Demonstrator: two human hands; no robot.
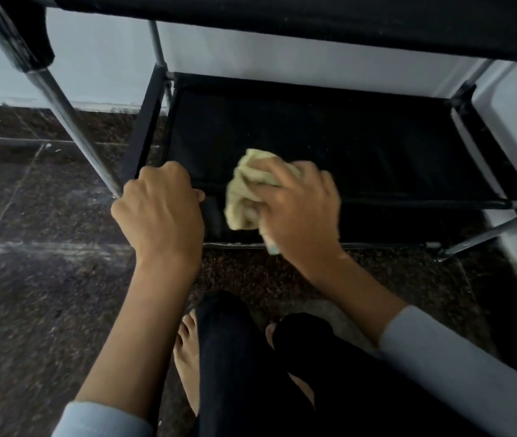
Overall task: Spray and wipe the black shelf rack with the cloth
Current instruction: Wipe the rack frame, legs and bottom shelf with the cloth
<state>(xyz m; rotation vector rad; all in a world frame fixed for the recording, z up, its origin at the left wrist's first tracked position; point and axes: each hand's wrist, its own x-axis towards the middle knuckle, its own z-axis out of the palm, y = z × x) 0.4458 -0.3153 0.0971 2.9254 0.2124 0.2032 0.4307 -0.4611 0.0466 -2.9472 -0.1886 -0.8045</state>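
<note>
the left hand [159, 203] curls knuckles-up over the front left corner of the black shelf rack [329, 137], gripping its front rail. the right hand [301, 206] clutches one bunched yellow cloth [247, 190], held against the front edge of the lower shelf. two shelves show, one above the other, their long axis running left to right along the wall [251, 55].
</note>
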